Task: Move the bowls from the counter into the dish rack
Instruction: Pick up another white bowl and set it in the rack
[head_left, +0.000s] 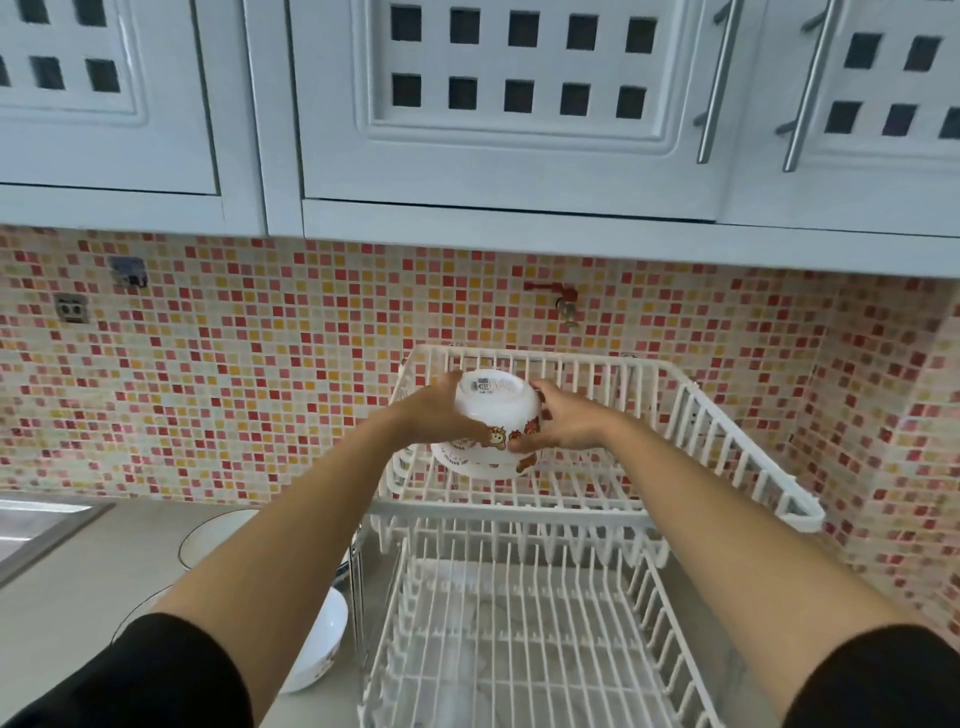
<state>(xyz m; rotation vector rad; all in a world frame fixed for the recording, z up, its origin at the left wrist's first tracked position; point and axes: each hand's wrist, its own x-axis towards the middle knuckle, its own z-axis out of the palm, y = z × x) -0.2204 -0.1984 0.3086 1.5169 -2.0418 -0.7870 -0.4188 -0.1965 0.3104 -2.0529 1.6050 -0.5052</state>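
1. Both hands grip one upturned white bowl (497, 402) over the upper tier (691, 415) of the white dish rack (519, 613), at its left rear area
2. The left hand (441, 410) is closed against the left side of the upturned white bowl, fingers wrapped around its wall
3. The right hand (563, 421) is closed against the right side of the same bowl, thumb near the printed rim
4. The bowl's base faces up and carries a small label; cartoon figures in red and brown run along its rim
5. A second bowl (480, 465) with the same print sits directly beneath it, upside down on the upper tier; the held bowl rests on or just above it, and contact cannot be confirmed
6. The lower tier (509, 649) of the rack holds no dishes
7. On the counter (62, 613), left of the rack, three further bowls remain: one dark-rimmed bowl (218, 535) near the rack post, one white bowl (319, 644) nearer the camera, and one rim (139, 610) mostly hidden by the left forearm
8. A sink edge (36, 525) is visible at far left
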